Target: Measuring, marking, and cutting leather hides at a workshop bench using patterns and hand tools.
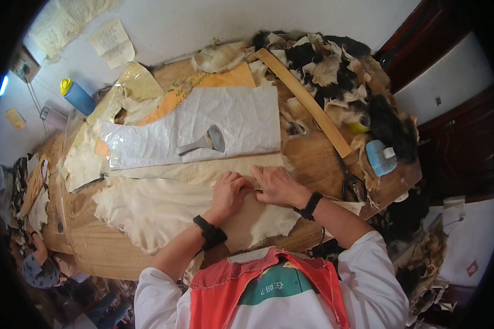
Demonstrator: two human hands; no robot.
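A pale cream hide (pixel 153 208) lies spread across the near part of the wooden table. My left hand (pixel 229 193) rests on it with fingers curled, gripping at the hide's upper edge. Close beside it, my right hand (pixel 277 185) is closed, its fingertips pressed down near the same edge. A thin dark thing shows between the two hands, too small to name. Just beyond my hands lies a long cream strip of hide (pixel 203 170). Above that is a white sheet pattern (pixel 236 109), with a grey brush-like scraper (pixel 206 142) on top.
A wooden slat (pixel 307 104) lies slanting beside heaped fur scraps (pixel 324 66). Black scissors (pixel 352 186) and a light blue container (pixel 380 158) sit at the right. A blue bottle (pixel 78 97) stands far left. Another person's arm (pixel 40 248) shows at the left edge.
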